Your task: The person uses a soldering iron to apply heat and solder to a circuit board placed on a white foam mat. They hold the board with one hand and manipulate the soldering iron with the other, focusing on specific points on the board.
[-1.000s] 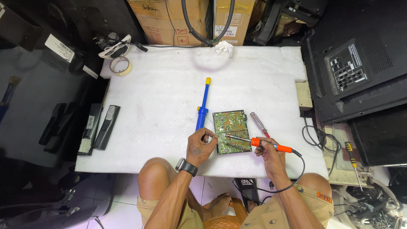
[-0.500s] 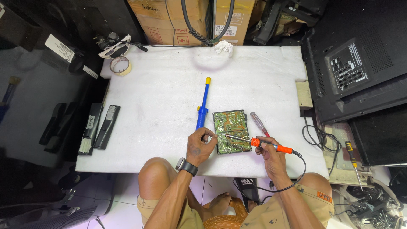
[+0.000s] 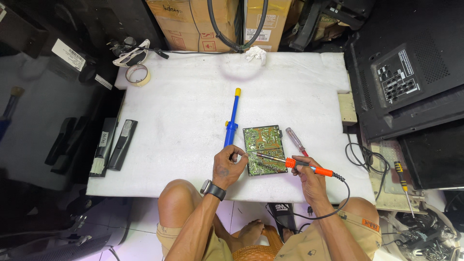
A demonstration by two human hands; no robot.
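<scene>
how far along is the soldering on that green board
Set up: the circuit board lies solder side up on the white foam sheet. In hand: the right hand holds the soldering iron, tip on the board; the left hand pinches something thin beside it. Finished joints: too small to tell.

Brown cardboard boxes (image 3: 212,21) behind the white table (image 3: 193,106)

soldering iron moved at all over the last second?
No. The soldering iron in the right hand keeps its tip on the circuit board, same spot beside the red screwdriver.
</scene>
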